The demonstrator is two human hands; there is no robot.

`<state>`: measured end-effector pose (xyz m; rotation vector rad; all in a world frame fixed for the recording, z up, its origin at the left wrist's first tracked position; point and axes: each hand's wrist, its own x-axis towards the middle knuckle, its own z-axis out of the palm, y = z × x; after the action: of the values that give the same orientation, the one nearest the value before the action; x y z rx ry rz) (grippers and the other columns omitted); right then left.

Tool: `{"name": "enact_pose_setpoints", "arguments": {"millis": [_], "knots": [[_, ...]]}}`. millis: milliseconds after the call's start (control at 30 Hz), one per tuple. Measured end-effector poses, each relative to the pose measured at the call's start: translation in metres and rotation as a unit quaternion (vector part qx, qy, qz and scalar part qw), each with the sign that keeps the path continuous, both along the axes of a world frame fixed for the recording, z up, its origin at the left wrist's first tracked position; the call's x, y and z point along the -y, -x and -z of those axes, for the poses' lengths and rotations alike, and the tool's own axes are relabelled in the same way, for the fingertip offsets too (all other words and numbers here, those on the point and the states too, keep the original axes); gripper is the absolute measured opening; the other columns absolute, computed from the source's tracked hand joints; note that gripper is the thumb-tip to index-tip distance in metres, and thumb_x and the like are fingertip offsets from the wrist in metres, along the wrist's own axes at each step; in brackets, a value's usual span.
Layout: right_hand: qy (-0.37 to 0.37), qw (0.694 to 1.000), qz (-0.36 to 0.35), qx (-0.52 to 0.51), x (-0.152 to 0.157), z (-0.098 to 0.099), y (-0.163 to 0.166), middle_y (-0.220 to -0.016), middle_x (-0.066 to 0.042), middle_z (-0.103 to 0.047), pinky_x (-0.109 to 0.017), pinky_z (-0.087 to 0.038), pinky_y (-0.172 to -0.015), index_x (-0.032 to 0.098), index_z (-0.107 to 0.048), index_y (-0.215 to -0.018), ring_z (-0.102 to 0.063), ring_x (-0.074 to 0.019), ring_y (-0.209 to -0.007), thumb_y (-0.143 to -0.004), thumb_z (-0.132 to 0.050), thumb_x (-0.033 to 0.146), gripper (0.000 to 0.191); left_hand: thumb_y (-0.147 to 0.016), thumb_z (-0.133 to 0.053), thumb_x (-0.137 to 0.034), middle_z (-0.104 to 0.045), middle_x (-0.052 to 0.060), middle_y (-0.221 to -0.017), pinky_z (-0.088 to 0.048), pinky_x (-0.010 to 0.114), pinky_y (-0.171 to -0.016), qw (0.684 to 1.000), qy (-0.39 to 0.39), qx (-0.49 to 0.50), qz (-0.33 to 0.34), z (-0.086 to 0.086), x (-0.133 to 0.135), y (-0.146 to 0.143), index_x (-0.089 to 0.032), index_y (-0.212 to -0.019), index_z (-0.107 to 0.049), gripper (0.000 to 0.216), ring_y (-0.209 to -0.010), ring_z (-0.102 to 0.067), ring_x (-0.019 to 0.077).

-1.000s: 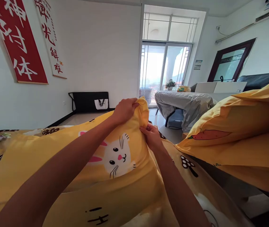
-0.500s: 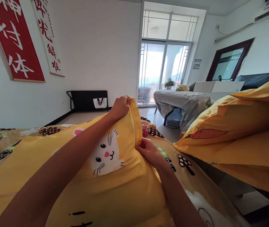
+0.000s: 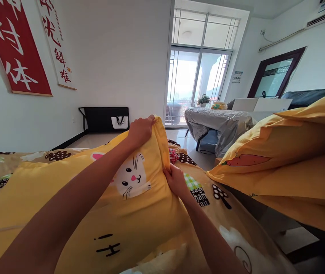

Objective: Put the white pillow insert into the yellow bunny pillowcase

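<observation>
A yellow pillowcase with a white rabbit face and a black "Hi" print spreads in front of me. My left hand pinches its far corner and holds it up, fingers closed on the cloth. Lower down the same raised edge, my right hand is closed on the fabric, its thumb pressed against the side. The cloth between both hands stands up in folds. Under it lies a tan patterned bed cover. What is inside the pillowcase is hidden.
Another yellow cloth with a carrot print bulges at the right, over a dark support. Farther back stand a table with a silvery plastic cover and a black folded panel by the wall. A white bag is at the panel.
The pillowcase's near edge has shifted up, baring bed cover at the bottom, and more of the "Hi" print shows. Both hands keep their hold; the view has tilted slightly.
</observation>
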<state>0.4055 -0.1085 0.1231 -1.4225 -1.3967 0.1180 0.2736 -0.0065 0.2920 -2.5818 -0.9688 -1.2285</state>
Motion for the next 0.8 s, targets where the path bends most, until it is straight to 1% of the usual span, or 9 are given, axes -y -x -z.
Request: {"name": "enact_pose_setpoints", "arguments": {"millis": [67,167,233,300,400,467,567,700,800], "knots": [[-0.016,0.996,-0.030,-0.087,-0.008,0.008,0.005,-0.068,0.000,-0.059,-0.025,-0.036,-0.057,0.019,-0.052,-0.074,-0.047,-0.0140,-0.063,-0.078,-0.049,0.035,0.017,-0.094,-0.035,-0.030,-0.056,0.004,-0.065,-0.038,0.029,-0.066,0.999,0.023,0.026,0.024,0.004,-0.003,-0.003,-0.020,-0.087,-0.055,0.023,-0.068,-0.055,0.0208],[-0.051,0.980,-0.070,-0.181,-0.022,0.024,0.010,-0.073,-0.001,-0.060,-0.026,-0.042,-0.062,0.018,-0.056,-0.082,-0.051,-0.0157,-0.069,-0.080,-0.050,0.042,0.025,-0.090,-0.040,-0.026,-0.058,0.004,-0.069,-0.040,0.029,-0.067,0.990,0.098,0.060,0.078,0.002,-0.004,-0.003,-0.019,-0.075,-0.051,0.020,-0.069,-0.055,0.0182],[-0.061,0.972,-0.098,-0.206,-0.028,0.033,0.009,-0.071,0.000,-0.059,-0.027,-0.044,-0.063,0.019,-0.057,-0.081,-0.051,-0.0157,-0.069,-0.078,-0.054,0.046,0.028,-0.087,-0.047,-0.030,-0.057,0.004,-0.067,-0.041,0.029,-0.064,0.980,0.166,0.040,0.105,-0.005,0.001,0.002,-0.019,-0.067,-0.049,0.022,-0.066,-0.054,0.0171],[-0.039,0.961,-0.144,-0.233,-0.031,0.038,0.006,-0.069,0.001,-0.059,-0.027,-0.044,-0.061,0.019,-0.057,-0.078,-0.051,-0.0153,-0.066,-0.074,-0.060,0.049,0.031,-0.080,-0.059,-0.037,-0.054,0.002,-0.061,-0.041,0.029,-0.057,0.960,0.247,-0.013,0.134,-0.017,0.012,0.010,-0.020,-0.063,-0.048,0.026,-0.058,-0.053,0.0163],[0.006,0.937,-0.212,-0.278,-0.031,0.035,0.002,-0.071,0.000,-0.062,-0.027,-0.046,-0.059,0.019,-0.059,-0.082,-0.053,-0.0161,-0.066,-0.067,-0.068,0.052,0.038,-0.068,-0.073,-0.035,-0.055,0.003,-0.058,-0.043,0.030,-0.050,0.927,0.334,-0.051,0.161,-0.036,0.030,0.021,-0.018,-0.065,-0.054,0.026,-0.054,-0.056,0.0176],[0.013,0.930,-0.228,-0.288,-0.028,0.027,0.001,-0.073,0.000,-0.063,-0.028,-0.047,-0.060,0.020,-0.060,-0.087,-0.055,-0.0171,-0.067,-0.064,-0.070,0.054,0.042,-0.068,-0.074,-0.030,-0.057,0.005,-0.059,-0.045,0.030,-0.051,0.927,0.344,-0.013,0.146,-0.046,0.035,0.024,-0.016,-0.068,-0.058,0.021,-0.057,-0.059,0.0192],[-0.004,0.943,-0.197,-0.268,-0.016,0.019,0.002,-0.074,0.000,-0.062,-0.027,-0.047,-0.061,0.020,-0.060,-0.088,-0.054,-0.0163,-0.069,-0.071,-0.064,0.058,0.042,-0.069,-0.073,-0.027,-0.055,0.005,-0.058,-0.047,0.031,-0.053,0.949,0.294,0.057,0.098,-0.051,0.027,0.025,-0.015,-0.070,-0.058,0.019,-0.059,-0.058,0.0190],[0.030,0.961,-0.173,-0.215,0.016,0.024,0.004,-0.072,0.001,-0.059,-0.025,-0.043,-0.057,0.020,-0.057,-0.078,-0.052,-0.0147,-0.066,-0.080,-0.057,0.054,0.034,-0.071,-0.071,-0.030,-0.057,0.003,-0.061,-0.046,0.028,-0.053,0.961,0.244,0.104,0.080,-0.044,0.005,0.027,-0.015,-0.070,-0.057,0.020,-0.057,-0.055,0.0154],[0.047,0.969,-0.166,-0.179,0.034,0.032,0.007,-0.075,0.000,-0.060,-0.026,-0.042,-0.057,0.023,-0.057,-0.092,-0.054,-0.0164,-0.066,-0.082,-0.056,0.047,0.026,-0.071,-0.070,-0.031,-0.060,0.003,-0.066,-0.044,0.025,-0.050,0.953,0.264,0.115,0.091,-0.038,-0.005,0.028,-0.015,-0.071,-0.058,0.019,-0.057,-0.055,0.0141]]}}
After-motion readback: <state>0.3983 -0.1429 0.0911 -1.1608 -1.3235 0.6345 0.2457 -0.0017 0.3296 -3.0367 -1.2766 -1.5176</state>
